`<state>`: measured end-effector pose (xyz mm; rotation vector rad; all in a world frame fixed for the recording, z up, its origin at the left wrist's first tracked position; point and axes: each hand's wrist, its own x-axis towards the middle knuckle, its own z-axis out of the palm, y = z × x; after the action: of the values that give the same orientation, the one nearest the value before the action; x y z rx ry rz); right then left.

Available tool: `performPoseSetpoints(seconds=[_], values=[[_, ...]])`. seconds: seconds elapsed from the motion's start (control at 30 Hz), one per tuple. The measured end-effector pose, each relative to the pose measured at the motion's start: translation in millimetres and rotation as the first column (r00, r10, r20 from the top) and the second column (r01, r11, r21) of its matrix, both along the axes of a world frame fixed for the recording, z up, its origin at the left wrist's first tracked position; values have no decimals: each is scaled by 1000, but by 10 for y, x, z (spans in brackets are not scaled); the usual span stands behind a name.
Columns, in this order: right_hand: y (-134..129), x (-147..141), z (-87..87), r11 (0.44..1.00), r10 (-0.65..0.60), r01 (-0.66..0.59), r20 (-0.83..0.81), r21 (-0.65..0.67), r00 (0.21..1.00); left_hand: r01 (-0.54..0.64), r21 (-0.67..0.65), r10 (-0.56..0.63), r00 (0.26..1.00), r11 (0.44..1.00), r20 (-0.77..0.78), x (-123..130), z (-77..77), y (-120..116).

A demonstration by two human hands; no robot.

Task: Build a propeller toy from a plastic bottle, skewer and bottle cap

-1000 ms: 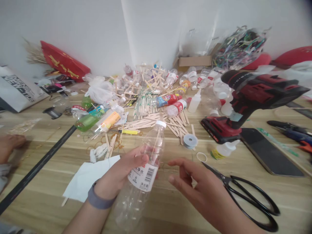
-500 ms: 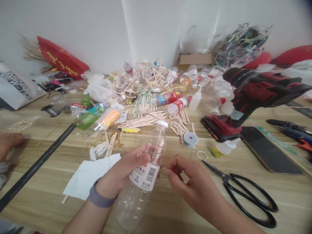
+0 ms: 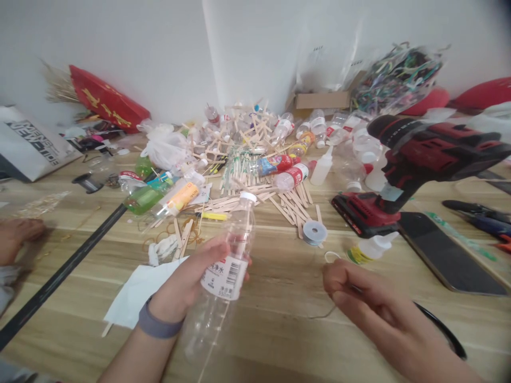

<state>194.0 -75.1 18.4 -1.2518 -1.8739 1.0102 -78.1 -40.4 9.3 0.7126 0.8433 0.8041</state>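
Observation:
My left hand [image 3: 207,266] is wrapped round the label of a clear plastic water bottle [image 3: 223,279], which leans with its white cap pointing up and away. A thin pale line runs down through the bottle's lower part. My right hand [image 3: 363,292] is pinched closed to the right of the bottle, apart from it. A thin thread [image 3: 324,315] trails from below its fingers and curves to the left. The scissors [image 3: 443,330] lie mostly hidden behind my right hand, with only a black handle loop showing. A white ring [image 3: 331,256] lies just beyond the fingertips.
A red cordless drill [image 3: 399,170], a phone [image 3: 451,252], a glue bottle [image 3: 371,249] and a spool [image 3: 315,233] stand or lie at the right. Wooden sticks [image 3: 239,198] and plastic bottles pile up behind. A black bar [image 3: 80,255] and another person's hand [image 3: 18,239] are at the left.
My right hand has moved right, away from the bottle and over the scissors, and the trailing thread now shows. My left hand and the bottle have shifted slightly left.

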Motion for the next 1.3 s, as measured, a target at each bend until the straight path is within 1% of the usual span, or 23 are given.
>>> performPoseSetpoints(seconds=[0.07, 0.13, 0.23, 0.33, 0.43, 0.6, 0.67, 0.73, 0.8, 0.87, 0.9, 0.93, 0.97, 1.0, 1.03, 1.07, 1.1, 1.13, 1.17, 1.2, 1.23, 1.27, 1.3], values=[[-21, 91, -13, 1000, 23, -23, -7, -20, 1000, 13, -8, -13, 1000, 1000, 4, -5, 4, -1], [-34, 126, -21, 1000, 16, -16, -12, -17, 1000, 45, -14, -44, 999, 999, 12, 14, 12, -2], [-27, 68, -19, 999, -15, 13, 32, 48, 999, 65, -6, -65, 998, 998, 15, 57, 27, 2], [13, -51, -6, 987, -5, -18, 145, 157, 989, 47, 1, -47, 999, 999, 0, 82, 41, 4], [66, -131, -16, 965, -42, -27, 255, 262, 966, 38, -8, -38, 999, 999, -13, 84, 39, 2], [134, -107, -155, 931, -91, -83, 446, 356, 890, 48, -18, -48, 998, 999, 29, 84, -2, 22], [153, -79, -227, 896, -151, -96, 502, 433, 852, 12, -33, -11, 1000, 999, 13, 102, -19, 41], [162, -64, -279, 835, -250, -96, 529, 542, 811, -48, -28, 47, 998, 998, -30, 127, -33, 64], [153, -73, -302, 773, -337, -85, 520, 629, 785, -78, -33, 77, 996, 996, -37, 154, -45, 89], [116, -112, -301, 742, -371, -62, 485, 668, 792, -115, -29, 114, 993, 993, -43, 177, -54, 111], [85, -144, -296, 740, -360, -48, 456, 670, 814, -131, -24, 130, 990, 991, -47, 187, -57, 119], [46, -185, -291, 760, -317, -40, 424, 649, 848, -147, -16, 146, 988, 989, -52, 198, -58, 124], [1, -233, -288, 803, -250, -35, 389, 595, 887, -160, -6, 160, 986, 987, -55, 210, -57, 127], [-49, -289, -289, 870, -144, -52, 354, 490, 924, -170, 6, 170, 984, 985, -58, 225, -56, 128], [-100, -350, -294, 939, -18, -88, 304, 332, 953, -179, 18, 180, 982, 984, -60, 244, -54, 126], [-151, -413, -303, 983, 106, -138, 246, 120, 964, -188, 34, 190, 980, 982, -61, 265, -51, 123], [-199, -478, -317, 976, 201, -181, 180, -121, 963, -199, 52, 202, 978, 979, -61, 290, -50, 119], [-243, -540, -335, 920, 261, -224, 76, -321, 962, -210, 72, 214, 975, 975, -61, 316, -51, 115], [-281, -598, -356, 839, 276, -277, -72, -469, 958, -218, 91, 224, 973, 972, -62, 342, -55, 112], [-313, -649, -381, 740, 264, -344, -221, -578, 939, -225, 111, 233, 971, 968, -62, 368, -62, 110], [-339, -692, -408, 665, 213, -374, -316, -646, 924, -228, 128, 237, 970, 965, -61, 391, -72, 111], [-361, -726, -438, 613, 156, -396, -386, -683, 909, -223, 141, 233, 970, 965, -62, 412, -84, 115], [-379, -751, -469, 585, 105, -406, -431, -702, 896, -214, 150, 226, 972, 965, -63, 431, -96, 124]])
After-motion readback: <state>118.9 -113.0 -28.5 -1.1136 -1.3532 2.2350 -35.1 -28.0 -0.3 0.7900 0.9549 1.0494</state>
